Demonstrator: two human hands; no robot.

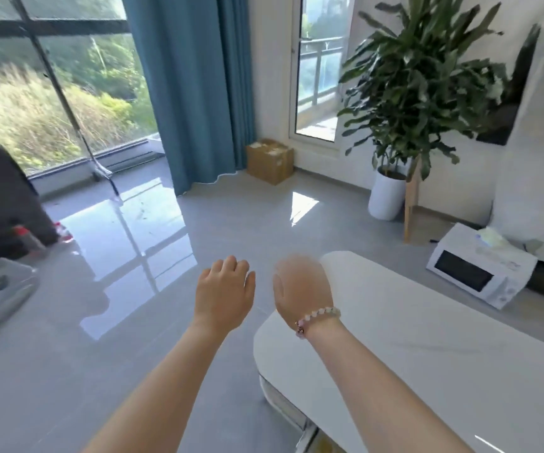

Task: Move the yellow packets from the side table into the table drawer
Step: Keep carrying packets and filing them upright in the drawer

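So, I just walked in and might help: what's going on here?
A person holds both bare hands out by the end of a white round-cornered table on a glossy grey tiled floor. The left hand is loosely curled and holds nothing. The right hand, with a pale beaded bracelet at its wrist, is blurred, so its grip is unclear. No yellow packet can be seen in either hand or on the tabletop.
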